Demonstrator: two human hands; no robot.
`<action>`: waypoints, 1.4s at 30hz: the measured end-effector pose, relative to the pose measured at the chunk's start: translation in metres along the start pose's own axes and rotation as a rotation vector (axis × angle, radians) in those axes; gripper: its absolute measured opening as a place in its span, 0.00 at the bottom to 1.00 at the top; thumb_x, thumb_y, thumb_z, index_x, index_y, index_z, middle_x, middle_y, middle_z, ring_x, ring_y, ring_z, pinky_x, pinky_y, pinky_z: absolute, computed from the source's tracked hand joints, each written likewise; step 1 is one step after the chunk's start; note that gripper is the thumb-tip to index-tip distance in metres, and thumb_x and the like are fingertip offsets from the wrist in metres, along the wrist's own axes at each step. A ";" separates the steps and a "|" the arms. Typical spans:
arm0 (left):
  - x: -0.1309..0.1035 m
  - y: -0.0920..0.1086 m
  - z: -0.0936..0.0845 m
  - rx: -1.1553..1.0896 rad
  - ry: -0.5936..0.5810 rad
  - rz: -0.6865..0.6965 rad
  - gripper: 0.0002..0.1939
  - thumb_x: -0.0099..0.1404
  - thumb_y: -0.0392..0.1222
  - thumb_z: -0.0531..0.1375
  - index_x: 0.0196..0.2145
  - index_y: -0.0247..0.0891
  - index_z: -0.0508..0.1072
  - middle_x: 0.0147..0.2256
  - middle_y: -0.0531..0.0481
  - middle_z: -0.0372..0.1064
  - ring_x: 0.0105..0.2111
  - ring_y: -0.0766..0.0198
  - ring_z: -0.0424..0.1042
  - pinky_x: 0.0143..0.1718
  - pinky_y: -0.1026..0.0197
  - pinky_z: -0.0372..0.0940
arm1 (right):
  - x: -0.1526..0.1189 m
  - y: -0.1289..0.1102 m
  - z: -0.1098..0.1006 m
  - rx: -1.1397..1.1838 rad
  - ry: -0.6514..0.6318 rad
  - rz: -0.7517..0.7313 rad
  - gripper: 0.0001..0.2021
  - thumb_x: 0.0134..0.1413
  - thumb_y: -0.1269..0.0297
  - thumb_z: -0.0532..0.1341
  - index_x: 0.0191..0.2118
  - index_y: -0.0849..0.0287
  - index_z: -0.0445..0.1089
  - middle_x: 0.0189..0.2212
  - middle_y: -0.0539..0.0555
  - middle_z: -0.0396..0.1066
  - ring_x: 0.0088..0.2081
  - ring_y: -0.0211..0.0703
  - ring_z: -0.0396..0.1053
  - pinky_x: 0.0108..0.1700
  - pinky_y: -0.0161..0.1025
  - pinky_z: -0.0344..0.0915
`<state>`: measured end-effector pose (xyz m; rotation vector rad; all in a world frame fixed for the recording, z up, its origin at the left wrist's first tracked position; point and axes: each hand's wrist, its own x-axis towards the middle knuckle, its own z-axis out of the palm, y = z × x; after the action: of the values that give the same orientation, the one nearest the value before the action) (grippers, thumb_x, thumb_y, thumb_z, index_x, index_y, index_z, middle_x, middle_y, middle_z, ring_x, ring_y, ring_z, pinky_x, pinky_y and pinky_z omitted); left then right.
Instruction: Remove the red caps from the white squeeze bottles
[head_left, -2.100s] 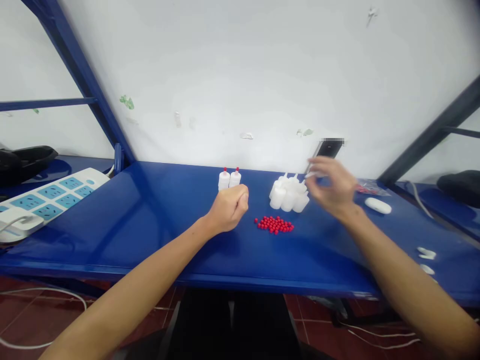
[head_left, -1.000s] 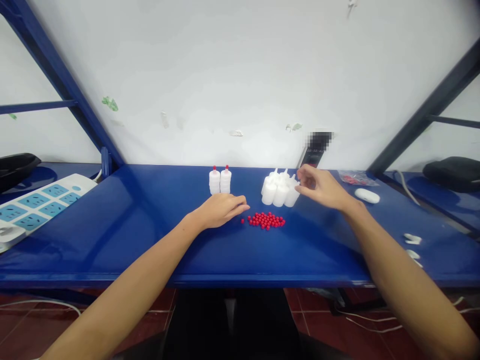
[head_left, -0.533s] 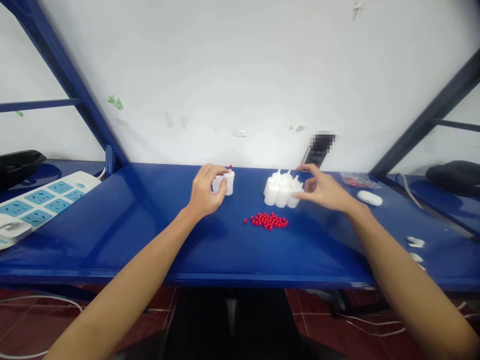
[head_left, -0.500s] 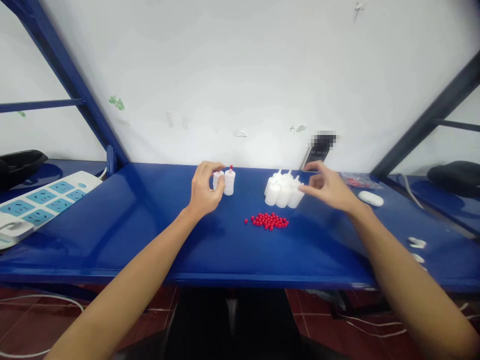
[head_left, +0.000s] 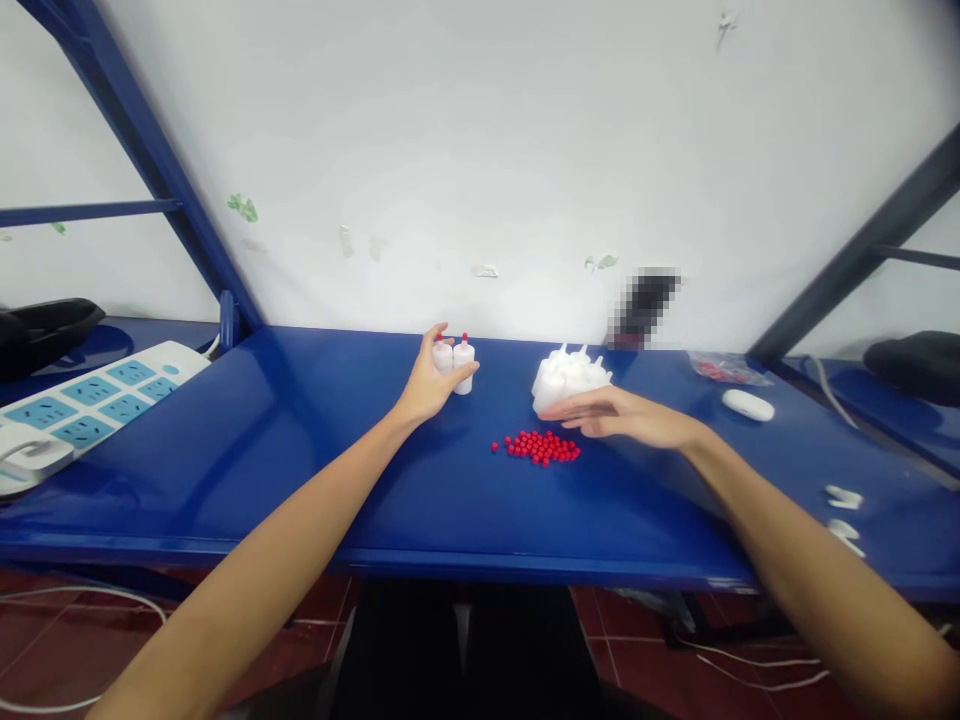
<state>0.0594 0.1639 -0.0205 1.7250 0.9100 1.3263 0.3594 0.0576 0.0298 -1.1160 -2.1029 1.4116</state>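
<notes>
Two white bottles with red tips (head_left: 463, 368) stand side by side on the blue table. My left hand (head_left: 429, 385) is round them, fingers behind and thumb across the front, apart from each other. Several white bottles with bare nozzles (head_left: 564, 375) stand in a tight cluster right of centre. My right hand (head_left: 611, 415) is stretched out flat at the front right of that cluster, fingers extended and holding nothing; it hides part of the front bottles. Just below its fingertips lies a pile of small red caps (head_left: 541, 447), with one cap apart at the left.
A power strip (head_left: 97, 400) lies at the left. At the right are a plastic bag with red pieces (head_left: 727, 370), a white case (head_left: 748, 405) and small white items (head_left: 844, 497). A pixelated dark object (head_left: 645, 305) leans on the wall.
My right hand has moved down and left, from the right side of the cluster to its front, and flattened. My left hand has shifted right and now reaches round both red-tipped bottles.
</notes>
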 end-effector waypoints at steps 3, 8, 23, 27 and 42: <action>0.002 0.003 0.000 0.028 -0.020 -0.006 0.32 0.54 0.48 0.69 0.53 0.37 0.64 0.47 0.43 0.70 0.43 0.58 0.73 0.48 0.53 0.68 | 0.004 0.006 -0.002 0.027 0.029 -0.025 0.23 0.60 0.60 0.61 0.61 0.50 0.68 0.62 0.55 0.66 0.63 0.51 0.63 0.65 0.56 0.58; 0.002 0.003 -0.001 0.103 -0.076 0.029 0.20 0.56 0.46 0.67 0.43 0.35 0.70 0.40 0.47 0.72 0.36 0.62 0.72 0.40 0.59 0.68 | 0.012 0.013 -0.002 0.068 0.106 -0.022 0.25 0.57 0.62 0.63 0.61 0.52 0.68 0.60 0.57 0.69 0.62 0.52 0.65 0.65 0.59 0.58; -0.014 0.020 0.010 0.126 -0.290 0.110 0.18 0.56 0.44 0.65 0.43 0.36 0.68 0.41 0.48 0.72 0.37 0.62 0.72 0.39 0.60 0.68 | 0.033 -0.006 0.028 -0.093 0.335 -0.134 0.13 0.59 0.54 0.62 0.32 0.59 0.74 0.31 0.54 0.78 0.36 0.44 0.77 0.44 0.43 0.72; -0.015 0.019 0.009 0.147 -0.311 0.134 0.19 0.59 0.47 0.65 0.45 0.36 0.69 0.42 0.48 0.73 0.39 0.61 0.72 0.42 0.59 0.67 | 0.051 -0.026 0.045 -0.253 0.575 -0.137 0.14 0.59 0.50 0.62 0.41 0.56 0.68 0.26 0.49 0.73 0.18 0.36 0.67 0.22 0.36 0.63; -0.013 0.018 -0.025 0.485 -0.382 0.179 0.33 0.55 0.58 0.68 0.53 0.39 0.70 0.44 0.47 0.73 0.38 0.58 0.72 0.42 0.56 0.67 | 0.069 -0.026 0.055 -0.378 0.701 -0.217 0.13 0.62 0.52 0.57 0.41 0.56 0.68 0.40 0.54 0.76 0.17 0.34 0.67 0.20 0.37 0.61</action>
<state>0.0335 0.1477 -0.0055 2.3792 0.9148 0.8690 0.2695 0.0737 0.0210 -1.2341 -1.9041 0.4224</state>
